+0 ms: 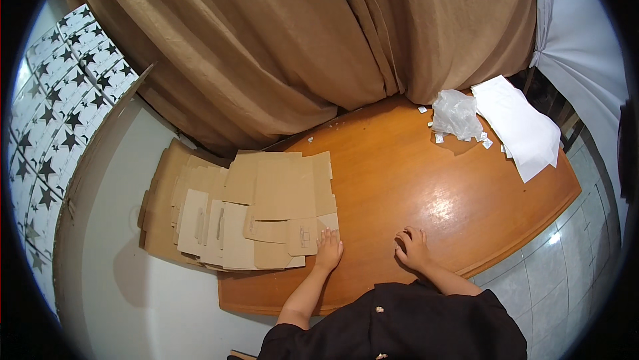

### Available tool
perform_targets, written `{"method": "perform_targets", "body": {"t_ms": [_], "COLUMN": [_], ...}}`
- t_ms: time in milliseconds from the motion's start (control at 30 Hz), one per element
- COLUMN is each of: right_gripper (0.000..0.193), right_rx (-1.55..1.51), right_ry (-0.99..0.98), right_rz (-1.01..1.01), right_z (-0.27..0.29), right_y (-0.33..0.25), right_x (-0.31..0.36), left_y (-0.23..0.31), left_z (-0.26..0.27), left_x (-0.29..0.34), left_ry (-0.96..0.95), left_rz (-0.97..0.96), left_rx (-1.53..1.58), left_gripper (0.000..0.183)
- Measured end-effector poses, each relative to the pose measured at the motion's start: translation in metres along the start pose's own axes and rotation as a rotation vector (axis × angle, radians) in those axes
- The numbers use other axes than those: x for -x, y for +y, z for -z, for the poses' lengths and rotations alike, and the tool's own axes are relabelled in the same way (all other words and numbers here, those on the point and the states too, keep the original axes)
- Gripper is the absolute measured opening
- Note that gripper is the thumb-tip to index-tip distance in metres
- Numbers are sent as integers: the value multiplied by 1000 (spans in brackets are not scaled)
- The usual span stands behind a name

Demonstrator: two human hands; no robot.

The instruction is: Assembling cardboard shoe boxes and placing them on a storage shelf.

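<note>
On the left part of the wooden table (pixel 373 180) lies a stack of flattened brown cardboard boxes (pixel 283 187), overlapping one another. My left hand (pixel 328 251) rests at the stack's near right corner, its fingers stretched out and touching the cardboard edge; it grips nothing that I can see. To the right, my right hand (pixel 413 248) is on or just over the bare tabletop, fingers apart and slightly curled, with nothing in it. Some of the boxes have cut slots, and one near my left hand bears a small printed mark.
A crumpled clear plastic bag (pixel 456 114) lies at the far right among several small white pieces (pixel 487 143). White paper sheets (pixel 519 127) overlap beside it. Brown curtains (pixel 266 40) hang along the far edge. A star-patterned panel (pixel 70 107) stands left; tiled floor (pixel 532 273) shows at right.
</note>
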State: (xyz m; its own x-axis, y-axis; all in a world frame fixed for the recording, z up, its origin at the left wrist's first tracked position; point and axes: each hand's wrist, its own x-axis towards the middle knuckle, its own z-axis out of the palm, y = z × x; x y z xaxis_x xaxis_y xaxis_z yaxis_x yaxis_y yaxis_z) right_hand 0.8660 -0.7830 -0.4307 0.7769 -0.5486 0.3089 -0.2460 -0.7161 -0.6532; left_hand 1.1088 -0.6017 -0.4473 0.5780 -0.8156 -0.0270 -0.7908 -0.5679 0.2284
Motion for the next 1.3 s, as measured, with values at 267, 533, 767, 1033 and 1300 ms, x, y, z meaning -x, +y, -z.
{"method": "perform_targets", "body": {"t_ms": [267,533,767,1033,1300], "right_gripper": [38,62,70,66,46], "right_rx": [-92,162,-25,-512,-1105], "right_ry": [159,317,203,393,539], "right_rz": [-159,-670,-699,-577,-686], "right_z": [-4,36,62,71,100], "right_y": [8,11,38,73,67], "right_x": [5,-16,2,-19,-45], "left_y": [5,-10,-1,15,47], "left_z": [8,35,20,31,36], "left_x": [35,59,60,50,42], "left_ry": [-167,-33,4,55,27], "left_rz": [-372,-379,55,82,50], "left_rx": [54,150,62,127,60], "left_gripper": [42,58,92,90,101]}}
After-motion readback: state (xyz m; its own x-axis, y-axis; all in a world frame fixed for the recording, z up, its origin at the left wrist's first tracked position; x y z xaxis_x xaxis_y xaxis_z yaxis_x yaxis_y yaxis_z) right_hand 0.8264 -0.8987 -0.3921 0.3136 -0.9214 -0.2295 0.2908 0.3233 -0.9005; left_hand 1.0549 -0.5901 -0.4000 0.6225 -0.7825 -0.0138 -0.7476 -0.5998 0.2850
